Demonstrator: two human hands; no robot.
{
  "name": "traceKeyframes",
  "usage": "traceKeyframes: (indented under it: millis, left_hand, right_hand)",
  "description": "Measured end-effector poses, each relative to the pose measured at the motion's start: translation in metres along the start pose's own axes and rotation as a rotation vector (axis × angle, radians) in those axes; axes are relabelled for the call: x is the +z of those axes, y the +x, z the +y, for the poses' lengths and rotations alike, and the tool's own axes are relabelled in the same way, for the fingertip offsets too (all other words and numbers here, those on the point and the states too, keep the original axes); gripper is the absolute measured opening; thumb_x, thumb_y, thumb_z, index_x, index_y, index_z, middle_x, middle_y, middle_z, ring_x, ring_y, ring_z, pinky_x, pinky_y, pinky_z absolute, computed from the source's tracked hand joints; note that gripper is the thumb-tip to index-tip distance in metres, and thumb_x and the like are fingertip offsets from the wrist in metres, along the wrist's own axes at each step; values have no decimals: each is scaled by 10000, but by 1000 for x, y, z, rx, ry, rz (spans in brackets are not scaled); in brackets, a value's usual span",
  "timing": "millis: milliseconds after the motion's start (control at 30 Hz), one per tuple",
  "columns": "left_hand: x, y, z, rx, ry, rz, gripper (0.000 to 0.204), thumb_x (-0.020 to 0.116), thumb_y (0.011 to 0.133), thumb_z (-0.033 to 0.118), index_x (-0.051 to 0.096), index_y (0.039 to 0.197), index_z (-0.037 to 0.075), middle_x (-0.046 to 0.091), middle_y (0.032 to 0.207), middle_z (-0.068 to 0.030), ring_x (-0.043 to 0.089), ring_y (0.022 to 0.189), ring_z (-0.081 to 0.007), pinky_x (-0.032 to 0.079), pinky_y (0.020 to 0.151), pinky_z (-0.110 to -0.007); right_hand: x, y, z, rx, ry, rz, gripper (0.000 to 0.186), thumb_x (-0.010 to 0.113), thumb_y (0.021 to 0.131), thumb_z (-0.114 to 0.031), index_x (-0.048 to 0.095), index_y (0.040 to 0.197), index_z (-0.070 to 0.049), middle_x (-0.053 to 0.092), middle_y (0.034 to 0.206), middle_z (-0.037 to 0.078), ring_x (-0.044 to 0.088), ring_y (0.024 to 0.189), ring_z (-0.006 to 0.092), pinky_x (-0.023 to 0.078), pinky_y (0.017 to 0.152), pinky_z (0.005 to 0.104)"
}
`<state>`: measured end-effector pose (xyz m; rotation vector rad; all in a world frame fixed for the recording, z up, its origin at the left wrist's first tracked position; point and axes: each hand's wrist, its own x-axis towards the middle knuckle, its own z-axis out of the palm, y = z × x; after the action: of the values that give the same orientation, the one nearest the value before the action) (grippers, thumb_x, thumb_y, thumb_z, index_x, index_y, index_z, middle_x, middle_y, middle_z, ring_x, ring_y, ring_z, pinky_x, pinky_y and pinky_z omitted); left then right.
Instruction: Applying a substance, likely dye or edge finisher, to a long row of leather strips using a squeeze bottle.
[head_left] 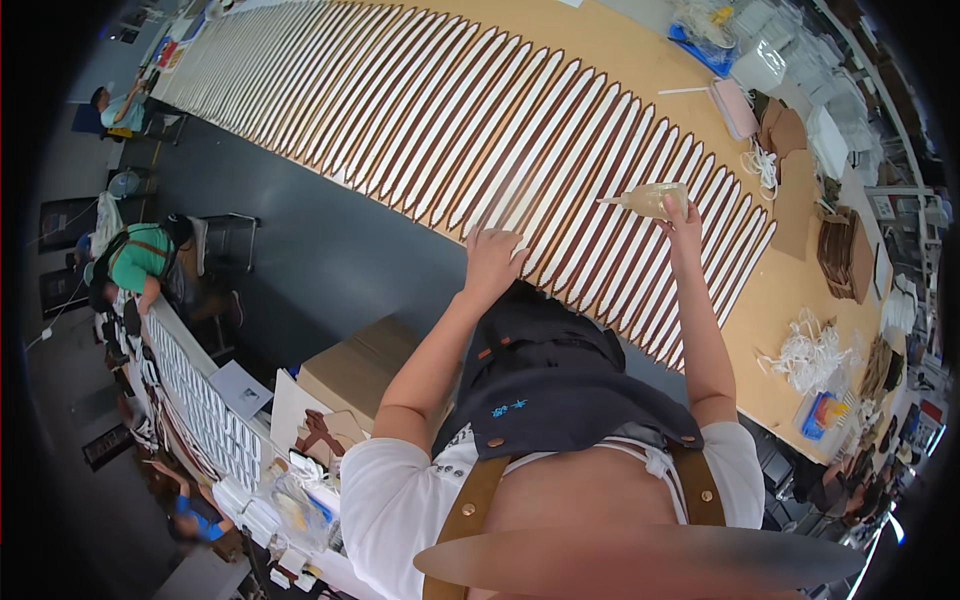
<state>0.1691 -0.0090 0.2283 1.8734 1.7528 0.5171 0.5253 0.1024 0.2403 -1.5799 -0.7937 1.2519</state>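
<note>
Long rows of white strips with brown edges (530, 150) lie side by side across the tan worktable (800, 300). My right hand (680, 222) grips a translucent squeeze bottle (648, 200), held sideways over the right part of the rows with its narrow nozzle pointing left. My left hand (492, 258) rests at the near ends of the middle strips, fingers slightly bent and apart, with nothing visible in its grasp.
Brown pieces (840, 250), white cords (810, 355) and a pink case (733, 105) lie at the right. A cardboard box (355, 360) stands below left. Co-workers (140, 260) sit at another bench (210, 390) and at the far end (120, 110).
</note>
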Motion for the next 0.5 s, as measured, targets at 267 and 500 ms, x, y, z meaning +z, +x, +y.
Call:
traceKeyframes:
  millis: [267,500]
  left_hand:
    - [44,151,-76,161,350,-150,576,641,983,370,538,1437,33,529,1488,-152,413,1464,-305,222,1234,-571]
    - [61,228,-104,155,454,-134,660,702,940,402,524,1460,35,479,1528,-170,369,1469,-368,219,1234,-579]
  right_hand:
    - [52,46,-14,-44,-51,68,632,776,949,-309,484,1374,57,616,1265,155,656,1133,208,556,989,350]
    - [101,96,-26,-62,-133,107,638,819,907,-316,526,1348,38,643,1186,119,611,1118,175,464,1018,329]
